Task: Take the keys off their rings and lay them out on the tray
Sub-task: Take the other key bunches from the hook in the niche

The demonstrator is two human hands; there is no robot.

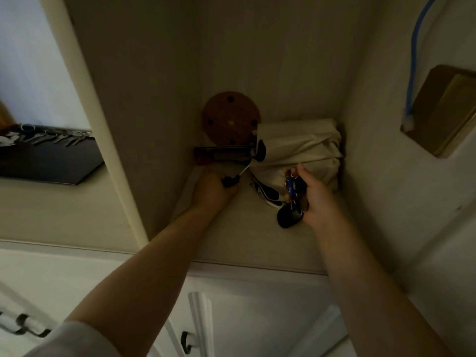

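Outstretched left hand (211, 191) grips a screwdriver (235, 177); right hand (316, 199) clutches a key bunch (293, 194).

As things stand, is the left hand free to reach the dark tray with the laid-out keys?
Probably not: the left hand grips a black-handled screwdriver inside the alcove, and a wall panel separates it from the dark tray.

Two bare forearms, no watch, bracelet or rings showing. Left hand (211, 190): bare, no glove, back of hand toward camera. Right hand (318, 199): bare, no glove, thumb and fingers visible. Pale grey-white fabric sleeve (74, 340) on left arm, cuff pushed up near elbow, at lower left frame edge. Right arm bare to frame edge. Dim light; finer detail unclear.
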